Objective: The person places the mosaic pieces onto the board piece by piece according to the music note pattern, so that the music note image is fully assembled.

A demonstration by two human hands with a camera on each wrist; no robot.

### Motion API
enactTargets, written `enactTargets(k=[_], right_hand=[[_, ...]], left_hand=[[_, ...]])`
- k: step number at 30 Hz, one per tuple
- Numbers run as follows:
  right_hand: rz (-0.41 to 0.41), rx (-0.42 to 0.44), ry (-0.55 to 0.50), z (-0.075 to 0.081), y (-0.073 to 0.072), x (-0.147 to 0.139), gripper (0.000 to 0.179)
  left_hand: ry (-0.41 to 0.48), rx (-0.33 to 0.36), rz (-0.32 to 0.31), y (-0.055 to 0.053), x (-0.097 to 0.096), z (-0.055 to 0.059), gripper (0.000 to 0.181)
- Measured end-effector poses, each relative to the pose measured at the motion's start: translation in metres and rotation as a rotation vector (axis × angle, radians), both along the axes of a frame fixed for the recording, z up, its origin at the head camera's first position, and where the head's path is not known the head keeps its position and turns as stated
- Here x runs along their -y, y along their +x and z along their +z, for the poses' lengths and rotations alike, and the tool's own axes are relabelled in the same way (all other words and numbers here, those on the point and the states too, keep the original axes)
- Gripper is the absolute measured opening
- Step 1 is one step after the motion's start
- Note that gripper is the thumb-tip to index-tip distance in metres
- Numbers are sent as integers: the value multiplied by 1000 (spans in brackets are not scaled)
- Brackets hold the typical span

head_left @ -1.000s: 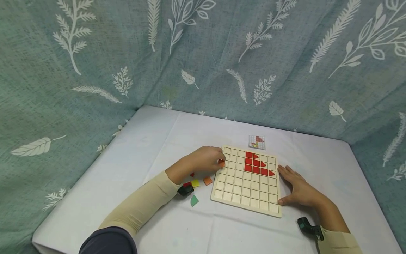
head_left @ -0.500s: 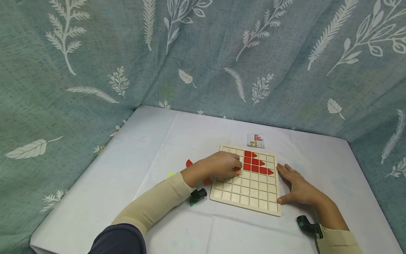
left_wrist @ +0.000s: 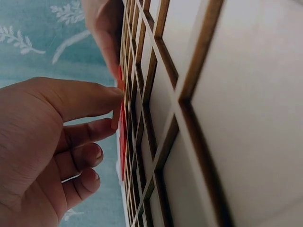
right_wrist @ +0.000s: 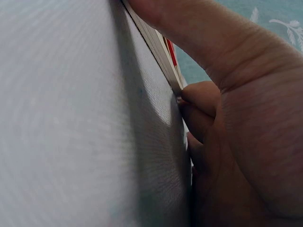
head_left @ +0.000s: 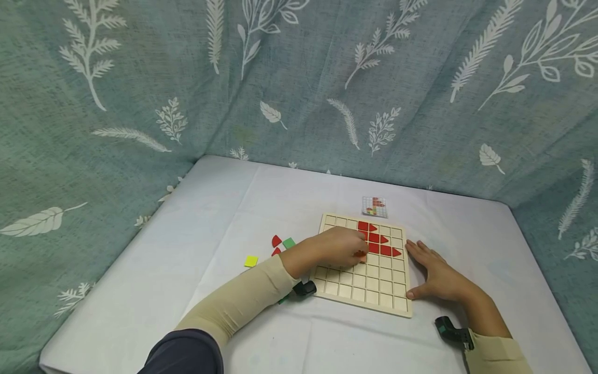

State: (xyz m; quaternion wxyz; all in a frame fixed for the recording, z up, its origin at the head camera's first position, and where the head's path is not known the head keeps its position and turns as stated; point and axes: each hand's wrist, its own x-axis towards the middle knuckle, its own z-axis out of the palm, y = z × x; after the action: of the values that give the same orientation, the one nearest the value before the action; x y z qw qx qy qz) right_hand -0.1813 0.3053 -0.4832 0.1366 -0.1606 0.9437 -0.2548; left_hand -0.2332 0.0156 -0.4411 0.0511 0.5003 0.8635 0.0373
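A cream wooden grid board (head_left: 364, 287) lies on the table, with rows of red square and pointed tiles (head_left: 385, 250) set in its upper cells. My left hand (head_left: 340, 247) is over the board, just left of the lowest red row. Between thumb and index finger it pinches an orange tile (left_wrist: 116, 117), seen edge-on in the left wrist view and touching or very close to the board. My right hand (head_left: 435, 274) rests along the board's right edge, fingers spread, thumb near the lower corner. In the right wrist view its thumb (right_wrist: 189, 28) touches the board's side.
Left of the board lie loose tiles: a yellow square (head_left: 250, 261), a green square (head_left: 289, 243) and red curved pieces (head_left: 276, 241). My left forearm partly hides others. A small printed pattern card (head_left: 375, 206) lies behind the board. A patterned curtain (head_left: 299, 104) surrounds the table.
My left hand has moved right from the board's left edge to beside the red rows, carrying the orange tile. The right hand has stayed at the board's edge.
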Motion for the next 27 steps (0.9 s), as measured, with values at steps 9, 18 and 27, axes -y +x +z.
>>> enactTargets(k=[9,18,27], right_hand=[[18,-19,-1,0,-1,-1,137],[16,-19,-5,0,-1,-1,136],[7,-6,6,1,0,0,135]], left_hand=[[-20,-10,3,-4,-4,-5,11],[-13,17,0,-6,-6,-5,4],[-47,17,-8,-8,-12,-4,10]])
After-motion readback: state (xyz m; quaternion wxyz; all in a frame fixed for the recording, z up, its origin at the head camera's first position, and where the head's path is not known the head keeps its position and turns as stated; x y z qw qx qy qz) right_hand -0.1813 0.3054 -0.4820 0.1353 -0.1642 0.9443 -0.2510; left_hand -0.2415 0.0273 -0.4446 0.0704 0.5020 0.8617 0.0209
